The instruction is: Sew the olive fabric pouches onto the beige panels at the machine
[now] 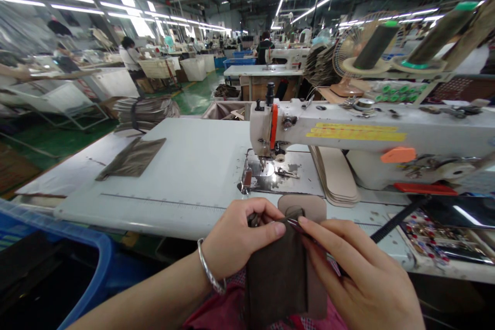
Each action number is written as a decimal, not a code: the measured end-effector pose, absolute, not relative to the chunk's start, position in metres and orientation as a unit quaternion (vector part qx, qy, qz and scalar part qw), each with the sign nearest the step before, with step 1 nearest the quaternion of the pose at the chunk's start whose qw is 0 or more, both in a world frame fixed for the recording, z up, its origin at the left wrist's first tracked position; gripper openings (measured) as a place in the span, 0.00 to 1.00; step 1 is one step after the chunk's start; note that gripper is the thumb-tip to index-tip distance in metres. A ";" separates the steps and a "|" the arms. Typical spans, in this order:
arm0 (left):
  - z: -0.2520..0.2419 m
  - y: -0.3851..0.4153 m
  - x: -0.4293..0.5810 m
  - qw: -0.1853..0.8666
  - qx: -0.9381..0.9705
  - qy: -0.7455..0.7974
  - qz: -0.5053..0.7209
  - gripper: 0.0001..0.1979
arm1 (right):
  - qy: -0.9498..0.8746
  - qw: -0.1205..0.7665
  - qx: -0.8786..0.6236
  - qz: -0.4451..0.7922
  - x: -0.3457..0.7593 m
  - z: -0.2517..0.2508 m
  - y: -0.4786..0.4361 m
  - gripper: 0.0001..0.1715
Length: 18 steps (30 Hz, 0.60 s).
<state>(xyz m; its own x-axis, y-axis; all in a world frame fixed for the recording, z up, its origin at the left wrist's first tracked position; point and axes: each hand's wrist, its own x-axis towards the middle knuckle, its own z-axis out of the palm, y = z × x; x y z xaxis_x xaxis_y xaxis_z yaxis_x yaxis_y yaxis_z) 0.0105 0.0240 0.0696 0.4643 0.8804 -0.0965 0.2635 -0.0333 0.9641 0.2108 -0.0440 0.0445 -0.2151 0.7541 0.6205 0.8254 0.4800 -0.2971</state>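
Observation:
In front of the sewing machine (276,152), my left hand (242,237) pinches the upper edge of a dark olive-brown fabric piece (275,273) between thumb and fingers. A silver bangle circles that wrist. My right hand (359,268) is closed around a slim, dark metal tool (296,225), its tip at the fabric's top edge beside my left thumb. Most of the tool is hidden by my fingers, so its exact kind is unclear. Behind the fabric is a flat taupe panel with rounded corners (315,209), partly covered.
A stack of beige rounded panels (334,175) lies under the machine arm. Left on the table rests a folded brown fabric piece (133,159). A blue bin (102,247) stands at lower left, a tray of small parts (436,240) at right. Other people work farther back.

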 end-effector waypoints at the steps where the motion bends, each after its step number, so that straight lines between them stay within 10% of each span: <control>1: 0.069 0.024 0.010 0.546 0.660 0.433 0.283 0.10 | -0.778 0.365 -0.509 -0.056 0.210 0.044 -0.044 0.18; 18: 0.063 0.025 0.013 0.578 0.622 0.439 0.293 0.11 | -0.757 0.420 -0.499 0.031 0.204 0.048 -0.038 0.14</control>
